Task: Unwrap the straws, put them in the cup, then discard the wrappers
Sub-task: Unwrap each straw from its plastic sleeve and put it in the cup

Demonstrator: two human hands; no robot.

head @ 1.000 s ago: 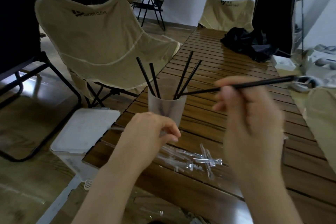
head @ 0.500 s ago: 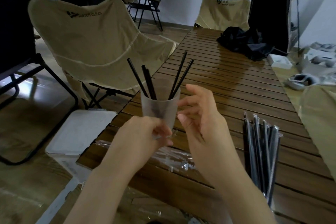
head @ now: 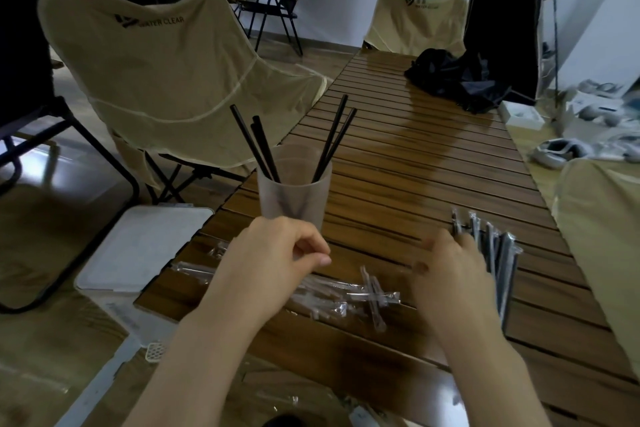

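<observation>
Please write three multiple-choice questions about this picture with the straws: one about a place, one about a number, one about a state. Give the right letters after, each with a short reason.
1. Where does the pile of empty wrappers lie?
A. on the table, in front of the cup
B. inside the cup
C. on the tan chair

2. How many black straws stand in the cup?
A. two
B. five
C. nine

3. What is the right hand doing?
A. holding the cup
B. lifting a bare straw high
C. reaching onto the wrapped straws

Answers
1: A, the clear wrappers lie on the wooden table between the cup and the person.
2: B, three lean left and two lean right.
3: C, its fingertips meet the bundle; the grip is blurred.
</observation>
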